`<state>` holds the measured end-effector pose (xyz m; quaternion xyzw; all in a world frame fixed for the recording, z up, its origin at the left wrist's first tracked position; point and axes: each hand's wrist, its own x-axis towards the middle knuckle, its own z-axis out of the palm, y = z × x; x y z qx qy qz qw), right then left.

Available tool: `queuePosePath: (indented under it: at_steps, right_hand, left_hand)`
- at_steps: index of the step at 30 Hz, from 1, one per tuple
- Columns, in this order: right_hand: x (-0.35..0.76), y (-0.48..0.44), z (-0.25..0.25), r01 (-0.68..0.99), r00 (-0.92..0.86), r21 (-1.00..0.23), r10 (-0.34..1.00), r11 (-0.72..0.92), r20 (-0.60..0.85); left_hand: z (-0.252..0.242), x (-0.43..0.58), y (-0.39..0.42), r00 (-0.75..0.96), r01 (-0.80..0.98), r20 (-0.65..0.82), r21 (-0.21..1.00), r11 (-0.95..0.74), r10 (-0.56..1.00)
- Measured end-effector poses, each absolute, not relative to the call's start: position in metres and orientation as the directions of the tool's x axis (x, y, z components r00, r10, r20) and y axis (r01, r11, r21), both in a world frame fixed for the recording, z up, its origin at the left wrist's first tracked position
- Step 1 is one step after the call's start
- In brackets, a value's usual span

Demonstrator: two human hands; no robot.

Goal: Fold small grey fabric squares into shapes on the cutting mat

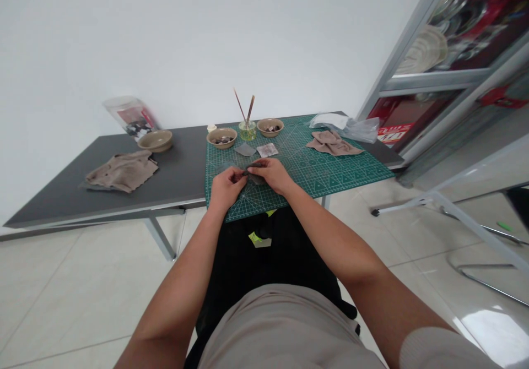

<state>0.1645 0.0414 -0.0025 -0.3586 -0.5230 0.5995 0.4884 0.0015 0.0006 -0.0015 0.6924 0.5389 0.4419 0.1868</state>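
Note:
My left hand (226, 188) and my right hand (270, 174) meet over a green cutting mat (314, 179), pinching a small dark piece (251, 173) between their fingers. Its exact shape is hidden by my fingers. A dark, grey-toned sheet (225, 167) lies partly under my left hand. Just beyond my fingers are a grey square of sheet material (246, 149) and a small printed paper card (266, 150). Two tan bowls (222, 136) (270, 127) holding dark pieces stand at the mat's far edge.
A small glass (248, 131) holds two thin sticks. A beige cloth (333, 143) and a plastic bag (345, 126) lie at the far right of the dark table (173, 165). Left of the mat are another cloth (122, 172), a bowl (156, 140) and a clear jar (130, 117). A glass cabinet (450, 55) stands to the right.

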Motion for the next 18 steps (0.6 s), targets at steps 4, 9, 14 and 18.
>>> queuePosePath:
  at_steps: [4, 9, 14, 18]
  right_hand:
    - [0.1628, 0.0427, -0.0061, -0.193, -0.231, -0.979, 0.966, 0.068, 0.113]
    - [0.164, 0.0412, -0.0038, -0.209, -0.256, -0.977, 0.963, 0.034, 0.089]
    - [0.1634, 0.0401, -0.0022, -0.221, -0.235, -0.974, 0.967, 0.046, 0.099]
    - [0.164, 0.0407, -0.0033, -0.249, -0.272, -0.968, 0.959, 0.012, 0.082]
  left_hand:
    - [0.0004, 0.0034, -0.0005, 0.004, 0.605, 0.4, 0.729, -0.321, 0.916]
    - [0.002, 0.0044, -0.0022, -0.019, 0.576, 0.372, 0.763, -0.294, 0.928]
    - [0.0018, 0.0046, -0.0022, -0.02, 0.57, 0.382, 0.764, -0.303, 0.924]
    - [-0.0005, 0.0033, -0.0008, -0.039, 0.554, 0.383, 0.777, -0.299, 0.923]
